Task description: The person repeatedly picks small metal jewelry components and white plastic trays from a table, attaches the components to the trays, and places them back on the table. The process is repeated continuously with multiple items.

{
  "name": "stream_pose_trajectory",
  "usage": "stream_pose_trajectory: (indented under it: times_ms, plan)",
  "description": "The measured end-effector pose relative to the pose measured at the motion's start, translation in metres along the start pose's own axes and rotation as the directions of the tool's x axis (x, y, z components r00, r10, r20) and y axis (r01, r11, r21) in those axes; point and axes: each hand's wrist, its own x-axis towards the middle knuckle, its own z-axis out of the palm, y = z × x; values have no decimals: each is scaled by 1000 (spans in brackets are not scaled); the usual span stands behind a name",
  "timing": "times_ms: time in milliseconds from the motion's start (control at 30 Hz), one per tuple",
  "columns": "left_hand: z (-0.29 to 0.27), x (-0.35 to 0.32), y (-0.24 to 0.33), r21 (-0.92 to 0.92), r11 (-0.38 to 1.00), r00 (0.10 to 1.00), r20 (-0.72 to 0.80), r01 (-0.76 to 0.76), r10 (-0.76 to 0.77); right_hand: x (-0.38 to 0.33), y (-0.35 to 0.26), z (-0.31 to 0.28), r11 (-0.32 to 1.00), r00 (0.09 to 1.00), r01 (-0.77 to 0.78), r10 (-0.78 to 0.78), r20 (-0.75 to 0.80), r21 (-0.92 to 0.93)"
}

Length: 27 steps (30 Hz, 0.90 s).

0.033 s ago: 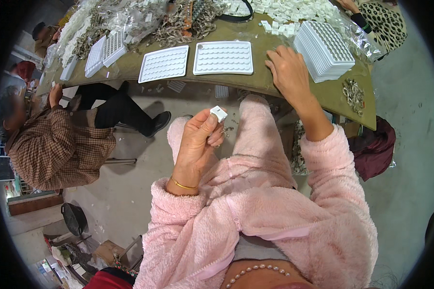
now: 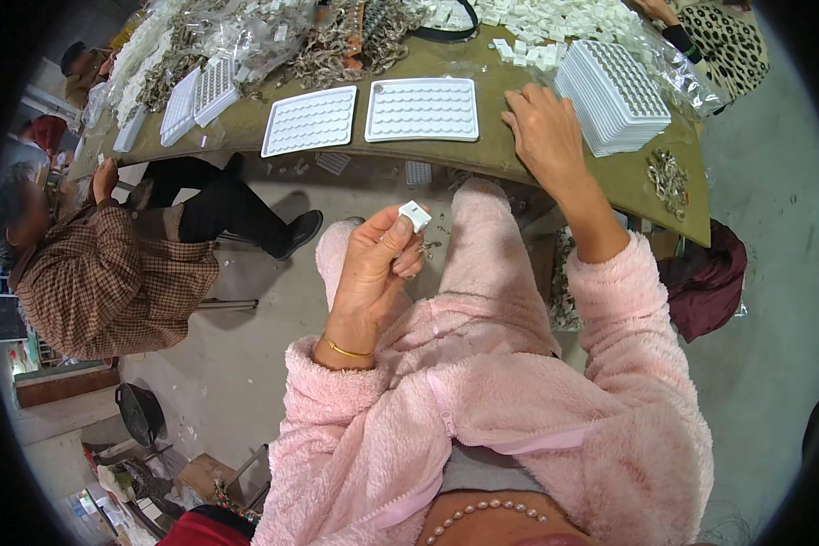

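Over my lap, my left hand is closed, pinching a small white plastic block with a dark slot between thumb and fingers. My right hand lies on the table, fingers stretched and slightly bent, holding nothing that I can see. Just right of it stands a stack of white trays, the top one's pockets filled with small grey parts. To its left lies a white tray with rows of round pockets and one small grey piece in a corner. A similar white tray sits farther left.
White blocks and small metal parts are heaped along the table's far side. A small metal pile lies near its right edge. A seated person works at left; a spotted sleeve shows at far right.
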Motion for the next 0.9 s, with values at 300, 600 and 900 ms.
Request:
stream_pose_trajectory:
  times_ms: [300, 600, 900]
  plan:
    - [-4, 0, 4, 42, 999, 992, -125, -24, 29, 0, 4, -15, 973, 977, 170, -188, 105, 156]
    - [0, 7, 4, 18, 1000, 991, -130, -2, 5, -39, -13, -21, 949, 959, 283, -276, -67, 141]
    - [1, 4, 7, -21, 1000, 999, -35, -10, 9, -45, -12, -11, 911, 982, 137, -75, -172, 388]
